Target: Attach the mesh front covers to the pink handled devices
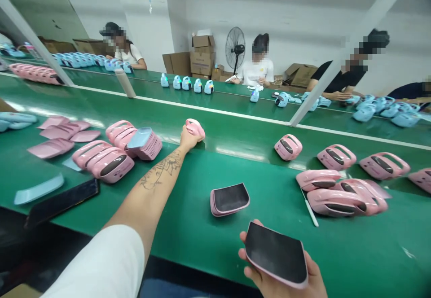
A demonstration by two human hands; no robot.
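Note:
My left hand (188, 140) reaches far across the green table and grips a pink plastic casing with a handle (196, 128). The fingers' far side is hidden behind the casing. In my right hand (314, 273), low at the front, lies a pink-edged panel with a black face (276, 253), held from below and at its sides. Between the two hands sits a small stack of similar panels (231, 198), the top one black face up. Left of my left forearm, pink casings (111, 161) stand in rows beside a stack of pink panels with a light blue piece on top (143, 142).
Loose pink panels (55, 147), a light blue strip (38, 190) and a dark flat slab (63, 201) lie left. More pink casings (350, 197) and a white pen-like stick (310, 208) are right. A beige cylinder (124, 82) stands beyond; several people work with blue casings opposite.

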